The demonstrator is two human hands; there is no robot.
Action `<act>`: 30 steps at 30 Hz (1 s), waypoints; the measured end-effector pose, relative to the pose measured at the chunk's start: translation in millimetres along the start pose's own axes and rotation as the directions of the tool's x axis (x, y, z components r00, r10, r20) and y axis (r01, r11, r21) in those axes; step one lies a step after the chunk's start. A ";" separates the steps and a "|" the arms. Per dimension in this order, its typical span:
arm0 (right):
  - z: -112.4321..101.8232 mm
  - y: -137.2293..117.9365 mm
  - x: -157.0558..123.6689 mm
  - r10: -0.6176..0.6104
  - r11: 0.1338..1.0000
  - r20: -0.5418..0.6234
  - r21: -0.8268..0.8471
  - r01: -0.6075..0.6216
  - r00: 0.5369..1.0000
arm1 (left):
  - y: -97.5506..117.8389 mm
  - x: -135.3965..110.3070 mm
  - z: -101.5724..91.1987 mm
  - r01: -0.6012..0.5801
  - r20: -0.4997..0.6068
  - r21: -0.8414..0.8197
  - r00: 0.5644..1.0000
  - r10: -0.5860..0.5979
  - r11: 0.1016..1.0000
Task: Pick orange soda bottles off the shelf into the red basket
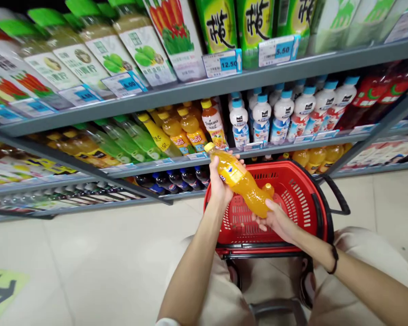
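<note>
A plastic bottle of orange drink (250, 190) with a yellow cap is held tilted over the red shopping basket (294, 174), its cap end up and to the left. My left hand (220, 181) wraps round the bottle near the cap end. At the bottle's base, my right hand (275, 219) supports it with the fingers underneath. Inside the basket, the top of another orange bottle (268, 189) shows behind the held one, the rest of it hidden.
In front stand shelves with yogurt drink bottles (238, 122), Qoo juice bottles (192, 129) and a Tropicana bottle (212, 122). Dark cola bottles (170, 180) line the bottom shelf. The basket's black handle (338, 199) sticks out to the right. Pale floor tiles (98, 262) lie at the left.
</note>
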State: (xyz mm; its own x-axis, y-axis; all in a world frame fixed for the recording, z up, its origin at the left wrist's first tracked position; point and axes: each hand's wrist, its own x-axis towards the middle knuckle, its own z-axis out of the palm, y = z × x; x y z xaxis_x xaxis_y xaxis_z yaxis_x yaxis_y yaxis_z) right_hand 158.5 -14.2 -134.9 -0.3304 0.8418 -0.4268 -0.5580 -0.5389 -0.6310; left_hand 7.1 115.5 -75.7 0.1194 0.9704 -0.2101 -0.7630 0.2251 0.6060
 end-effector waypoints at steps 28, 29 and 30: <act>-6.2 26.9 -2.4 0.040 0.982 0.032 -0.186 -0.033 0.999 | -4.6 -24.0 -5.5 -0.071 -0.038 0.217 0.996 0.081 0.974; -6.4 27.2 -3.1 0.053 0.983 0.031 -0.175 -0.046 0.998 | -5.6 -23.8 -6.0 -0.067 -0.038 0.223 0.996 0.077 0.972; -6.5 27.3 -3.7 0.061 0.985 0.031 -0.165 -0.055 0.998 | -6.5 -23.7 -6.2 -0.066 -0.037 0.232 0.996 0.076 0.970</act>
State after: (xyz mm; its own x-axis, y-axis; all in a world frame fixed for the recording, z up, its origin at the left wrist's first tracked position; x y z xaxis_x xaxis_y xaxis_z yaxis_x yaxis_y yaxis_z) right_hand 149.5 -32.2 -154.7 -0.3874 0.8080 -0.4440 -0.4055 -0.5818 -0.7050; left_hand 5.3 90.5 -79.4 0.0368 0.9808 -0.1917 -0.6006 0.1751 0.7802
